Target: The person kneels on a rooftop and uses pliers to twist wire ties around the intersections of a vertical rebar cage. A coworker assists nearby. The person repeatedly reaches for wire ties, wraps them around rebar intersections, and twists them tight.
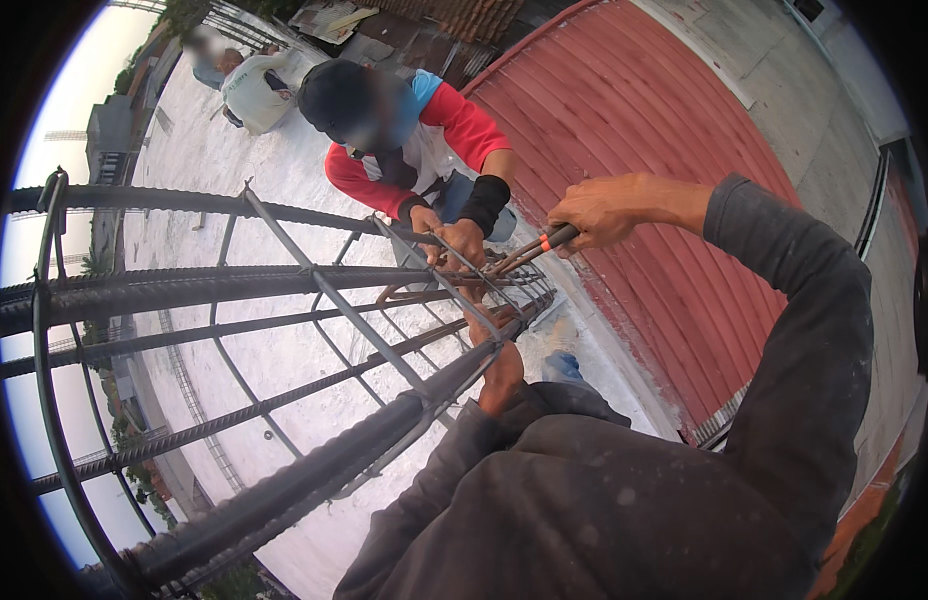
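Note:
A long cage of ribbed steel bars (214, 290) runs from the left edge to the middle, with bent steel stirrups (329, 290) across it. My right hand (594, 215) is closed on the handles of dark pincers (537, 250) with an orange band. Their jaw end reaches in among the bars, where I cannot make out what it bites on. My left hand (499, 378) reaches up into the cage beside the thick near bar; bars hide its fingers. Across from me, a co-worker's hands (454, 240) grip at the same stretch of bars, close to the pincers.
The co-worker in red sleeves (474, 125) leans over the far side of the cage. Below lies a pale whitish slab (224, 200), with other people (254, 90) at its far left. A red corrugated roof (634, 120) slopes down on the right, beside a grey roof (784, 110).

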Action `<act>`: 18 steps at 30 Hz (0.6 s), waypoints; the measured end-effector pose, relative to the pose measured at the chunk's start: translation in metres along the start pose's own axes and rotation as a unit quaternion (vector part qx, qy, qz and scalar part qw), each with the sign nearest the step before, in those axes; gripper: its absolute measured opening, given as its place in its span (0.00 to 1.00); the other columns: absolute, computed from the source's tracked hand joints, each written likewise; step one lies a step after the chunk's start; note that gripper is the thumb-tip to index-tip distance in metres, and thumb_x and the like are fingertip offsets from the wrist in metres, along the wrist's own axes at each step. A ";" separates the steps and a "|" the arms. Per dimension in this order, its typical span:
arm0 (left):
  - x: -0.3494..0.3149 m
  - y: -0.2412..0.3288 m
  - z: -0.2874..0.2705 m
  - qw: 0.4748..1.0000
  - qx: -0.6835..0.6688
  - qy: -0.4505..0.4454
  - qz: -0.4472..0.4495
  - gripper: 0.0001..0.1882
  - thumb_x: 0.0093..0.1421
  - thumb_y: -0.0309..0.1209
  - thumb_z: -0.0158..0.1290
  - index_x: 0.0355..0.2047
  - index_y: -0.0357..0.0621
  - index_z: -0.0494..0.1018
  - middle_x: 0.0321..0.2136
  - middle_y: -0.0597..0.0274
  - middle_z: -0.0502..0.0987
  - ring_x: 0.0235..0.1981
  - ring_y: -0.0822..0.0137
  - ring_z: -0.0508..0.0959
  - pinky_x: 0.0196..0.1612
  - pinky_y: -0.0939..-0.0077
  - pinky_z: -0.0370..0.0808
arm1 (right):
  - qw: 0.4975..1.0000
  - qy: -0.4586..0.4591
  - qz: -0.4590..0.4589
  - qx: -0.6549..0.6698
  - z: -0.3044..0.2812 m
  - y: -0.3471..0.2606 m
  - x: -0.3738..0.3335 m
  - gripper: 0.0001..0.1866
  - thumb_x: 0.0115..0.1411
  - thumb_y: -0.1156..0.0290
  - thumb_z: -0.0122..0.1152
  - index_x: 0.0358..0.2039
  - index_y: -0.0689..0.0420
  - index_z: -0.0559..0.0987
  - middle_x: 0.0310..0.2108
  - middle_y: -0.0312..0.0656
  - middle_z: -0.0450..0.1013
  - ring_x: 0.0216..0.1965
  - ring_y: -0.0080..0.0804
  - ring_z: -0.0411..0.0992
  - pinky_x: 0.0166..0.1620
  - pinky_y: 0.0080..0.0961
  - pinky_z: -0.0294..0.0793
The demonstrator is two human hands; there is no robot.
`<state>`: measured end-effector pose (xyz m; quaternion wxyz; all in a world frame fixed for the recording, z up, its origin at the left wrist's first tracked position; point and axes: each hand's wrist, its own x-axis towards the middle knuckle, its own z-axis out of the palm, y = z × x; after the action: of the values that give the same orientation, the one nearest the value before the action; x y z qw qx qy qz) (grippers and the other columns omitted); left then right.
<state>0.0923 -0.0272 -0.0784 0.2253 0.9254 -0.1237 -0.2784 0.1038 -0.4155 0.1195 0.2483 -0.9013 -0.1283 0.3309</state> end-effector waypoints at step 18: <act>-0.042 0.097 -0.044 0.950 -0.301 0.039 0.070 0.43 0.79 0.63 0.23 0.82 0.48 0.40 0.74 0.42 0.58 0.66 0.50 0.73 0.63 0.54 0.78 | 0.984 0.048 -0.031 0.168 0.038 0.030 0.002 0.19 0.56 0.59 0.80 0.40 0.57 0.83 0.28 0.46 0.81 0.30 0.43 0.84 0.31 0.41 0.81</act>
<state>0.0731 -0.0807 0.0207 0.5166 0.8140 -0.0896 -0.2499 0.0824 -0.4262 0.0770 0.4120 -0.8573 -0.0867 0.2963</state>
